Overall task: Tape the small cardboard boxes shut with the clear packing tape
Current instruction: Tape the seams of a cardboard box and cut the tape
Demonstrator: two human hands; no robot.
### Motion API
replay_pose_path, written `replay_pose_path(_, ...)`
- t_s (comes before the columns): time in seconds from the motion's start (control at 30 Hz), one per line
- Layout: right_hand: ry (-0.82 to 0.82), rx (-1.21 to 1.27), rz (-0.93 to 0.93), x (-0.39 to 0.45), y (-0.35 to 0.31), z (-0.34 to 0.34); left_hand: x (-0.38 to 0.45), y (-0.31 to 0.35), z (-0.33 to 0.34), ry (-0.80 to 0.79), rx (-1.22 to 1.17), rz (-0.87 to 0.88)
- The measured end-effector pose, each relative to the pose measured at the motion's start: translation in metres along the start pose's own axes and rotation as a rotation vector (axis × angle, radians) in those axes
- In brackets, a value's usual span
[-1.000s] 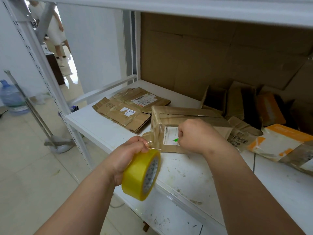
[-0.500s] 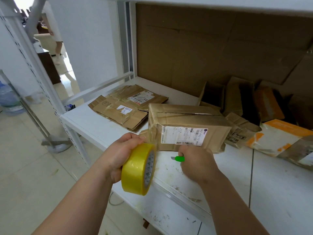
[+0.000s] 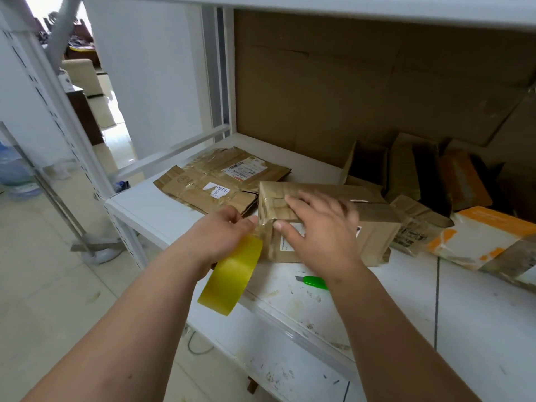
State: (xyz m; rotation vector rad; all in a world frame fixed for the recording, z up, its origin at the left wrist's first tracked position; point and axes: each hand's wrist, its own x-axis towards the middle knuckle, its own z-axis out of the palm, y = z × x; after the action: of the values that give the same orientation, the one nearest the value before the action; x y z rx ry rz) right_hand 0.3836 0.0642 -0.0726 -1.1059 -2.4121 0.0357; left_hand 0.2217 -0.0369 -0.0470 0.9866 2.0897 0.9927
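A small brown cardboard box (image 3: pixel 374 227) with a white label stands on the white shelf (image 3: pixel 478 309). My left hand (image 3: pixel 220 236) grips a yellowish roll of packing tape (image 3: pixel 232 274) just left of the box, off the shelf's front edge. A short strip of tape runs from the roll to the box's left end. My right hand (image 3: pixel 322 227) lies flat with spread fingers on the box's near left corner, covering part of the label. A green utility knife (image 3: pixel 314 281) rests on the shelf in front of the box, partly hidden by my right wrist.
Flattened cardboard boxes (image 3: pixel 220 184) with labels lie at the shelf's back left. Several open boxes (image 3: pixel 406 169) and an orange-and-white parcel (image 3: pixel 487 236) crowd the back right. A cardboard sheet lines the back wall. A shelf post (image 3: pixel 87 158) stands left; tiled floor lies below.
My right hand has let go of the green knife, which now lies on the shelf, and has moved up onto the box's corner. The left hand still holds the roll.
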Motion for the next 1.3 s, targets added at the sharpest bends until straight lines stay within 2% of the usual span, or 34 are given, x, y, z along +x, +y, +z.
replay_pose_path(0.2,0.135,0.001,0.04,0.001,0.0,0.02,0.013,0.01,0.01,-0.075,0.115,0.029)
replay_pose_path(0.47,0.078,0.068,0.085,0.007,-0.002,0.017,0.036,0.024,0.005,-0.196,0.381,0.018)
replay_pose_path(0.67,0.047,0.046,0.06,0.006,0.001,0.015,0.042,0.014,0.005,-0.206,0.246,0.01)
replay_pose_path(0.83,0.139,0.037,0.082,0.002,-0.005,0.023,0.045,0.013,0.004,-0.218,0.228,0.007)
replay_pose_path(1.0,0.138,0.018,0.055,0.001,-0.005,0.022,0.042,0.011,0.009,-0.199,0.132,0.008)
replay_pose_path(1.1,0.102,0.113,0.031,0.0,0.002,0.01,0.044,0.011,0.006,-0.201,0.143,0.011)
replay_pose_path(1.17,0.201,0.147,0.166,-0.008,0.009,0.003,0.044,0.01,0.005,-0.193,0.156,-0.007)
replay_pose_path(1.23,0.351,0.152,0.391,-0.016,0.024,0.0,0.043,0.009,0.003,-0.198,0.162,-0.02)
replay_pose_path(1.3,0.398,0.24,0.622,-0.019,0.037,-0.002,0.044,0.008,0.003,-0.193,0.156,-0.022)
